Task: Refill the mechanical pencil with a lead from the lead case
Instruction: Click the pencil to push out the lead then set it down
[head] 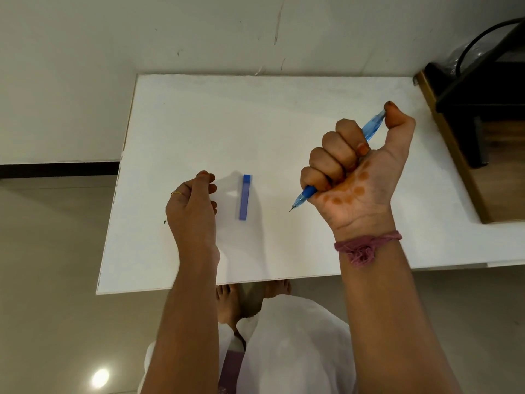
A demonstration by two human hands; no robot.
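Note:
My right hand [355, 169] is fisted around a blue mechanical pencil [305, 194], held above the white table [255, 115]. Its tip points down-left and a short lead shows at the point. My thumb rests on the pencil's top end, up at the right. A blue rectangular lead case [244, 197] lies flat on the table, its long side running away from me, between my two hands. My left hand [193, 206] hovers just left of the case, fingers loosely curled, holding nothing that I can see.
A dark stand with a black cable [477, 89] sits on a wooden surface beyond the table's right edge. A wall runs behind the table. The table's near edge is just past my wrists, with my feet below it.

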